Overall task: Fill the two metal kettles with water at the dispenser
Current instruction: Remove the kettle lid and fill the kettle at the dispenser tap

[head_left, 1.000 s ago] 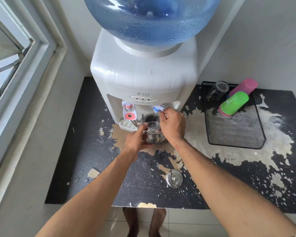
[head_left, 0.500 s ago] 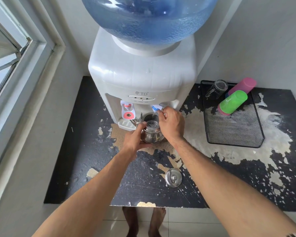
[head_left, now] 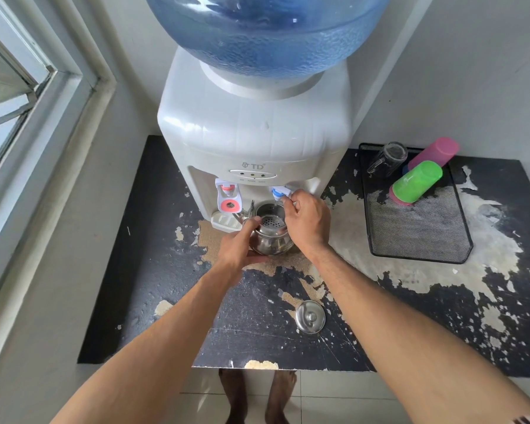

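A small shiny metal kettle (head_left: 270,240) with no lid stands under the blue tap (head_left: 278,192) of the white water dispenser (head_left: 251,133); a perforated strainer shows in its mouth. My left hand (head_left: 237,244) grips the kettle's left side. My right hand (head_left: 306,221) curls its fingers round the blue tap lever, just right of the kettle. The kettle's round lid (head_left: 310,316) lies on the table nearer to me. Only one kettle is in view.
A red tap (head_left: 228,198) sits left of the blue one above a drip tray (head_left: 224,220). A black mesh tray (head_left: 416,221) at the right holds a green cup (head_left: 416,182), a pink cup (head_left: 433,153) and a glass mug (head_left: 387,156). The worn black table (head_left: 141,270) meets a window wall at left.
Both hands stay in place on the kettle and the tap. Only the camera has shifted slightly.
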The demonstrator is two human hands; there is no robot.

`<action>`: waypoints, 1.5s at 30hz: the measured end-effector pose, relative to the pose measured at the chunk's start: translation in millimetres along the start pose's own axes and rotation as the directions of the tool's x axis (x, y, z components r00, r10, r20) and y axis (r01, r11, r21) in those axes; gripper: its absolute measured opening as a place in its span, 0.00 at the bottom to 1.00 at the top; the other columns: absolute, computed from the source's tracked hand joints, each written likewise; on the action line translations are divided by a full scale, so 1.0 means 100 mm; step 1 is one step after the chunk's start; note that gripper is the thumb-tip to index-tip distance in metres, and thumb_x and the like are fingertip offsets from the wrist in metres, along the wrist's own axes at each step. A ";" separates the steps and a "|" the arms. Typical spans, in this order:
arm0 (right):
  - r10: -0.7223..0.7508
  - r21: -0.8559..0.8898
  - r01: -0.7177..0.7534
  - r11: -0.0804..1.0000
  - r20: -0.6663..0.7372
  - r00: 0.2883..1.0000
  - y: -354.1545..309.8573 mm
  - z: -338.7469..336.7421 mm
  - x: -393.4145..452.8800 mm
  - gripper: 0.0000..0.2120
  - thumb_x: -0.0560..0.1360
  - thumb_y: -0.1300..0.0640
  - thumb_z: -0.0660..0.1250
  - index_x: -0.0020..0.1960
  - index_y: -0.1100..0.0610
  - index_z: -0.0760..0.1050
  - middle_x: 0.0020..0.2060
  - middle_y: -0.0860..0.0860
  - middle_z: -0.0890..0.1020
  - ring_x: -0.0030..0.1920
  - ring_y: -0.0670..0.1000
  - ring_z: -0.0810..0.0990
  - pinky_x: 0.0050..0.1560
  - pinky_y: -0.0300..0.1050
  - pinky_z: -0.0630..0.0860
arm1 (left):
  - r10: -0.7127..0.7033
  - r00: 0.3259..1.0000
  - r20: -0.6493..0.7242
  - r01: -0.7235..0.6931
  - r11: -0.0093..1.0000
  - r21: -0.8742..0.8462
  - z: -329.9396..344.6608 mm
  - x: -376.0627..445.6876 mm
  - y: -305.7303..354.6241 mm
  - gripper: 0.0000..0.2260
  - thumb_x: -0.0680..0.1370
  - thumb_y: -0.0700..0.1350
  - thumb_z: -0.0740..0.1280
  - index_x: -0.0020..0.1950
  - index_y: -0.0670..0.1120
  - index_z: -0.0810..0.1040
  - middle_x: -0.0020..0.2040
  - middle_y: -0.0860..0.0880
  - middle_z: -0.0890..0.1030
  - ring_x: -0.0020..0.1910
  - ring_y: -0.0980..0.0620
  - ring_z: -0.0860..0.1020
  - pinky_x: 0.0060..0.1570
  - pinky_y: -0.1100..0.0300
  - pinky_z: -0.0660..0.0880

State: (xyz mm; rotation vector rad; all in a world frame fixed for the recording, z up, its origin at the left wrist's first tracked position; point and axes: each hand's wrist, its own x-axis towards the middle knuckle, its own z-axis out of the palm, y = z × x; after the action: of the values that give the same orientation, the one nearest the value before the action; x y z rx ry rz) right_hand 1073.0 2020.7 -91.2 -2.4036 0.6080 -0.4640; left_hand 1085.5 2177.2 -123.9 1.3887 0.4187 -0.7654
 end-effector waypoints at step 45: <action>-0.029 0.016 0.030 0.999 -0.015 0.999 0.01 -0.01 -0.01 0.07 0.78 0.56 0.73 0.44 0.59 0.81 0.29 0.41 0.70 0.25 0.34 0.63 0.26 0.27 0.65 | 0.001 1.000 0.014 -0.001 1.000 0.015 -0.01 0.00 0.02 0.23 0.77 0.59 0.71 0.63 0.42 0.80 0.55 0.42 0.87 0.54 0.43 0.86 0.42 0.53 0.84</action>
State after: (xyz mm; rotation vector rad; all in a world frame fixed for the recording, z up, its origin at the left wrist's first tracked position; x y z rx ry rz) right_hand 1071.6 2019.9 -91.8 -2.3983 0.5733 -0.4972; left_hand 1087.3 2177.8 -122.9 1.3967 0.4019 -0.7786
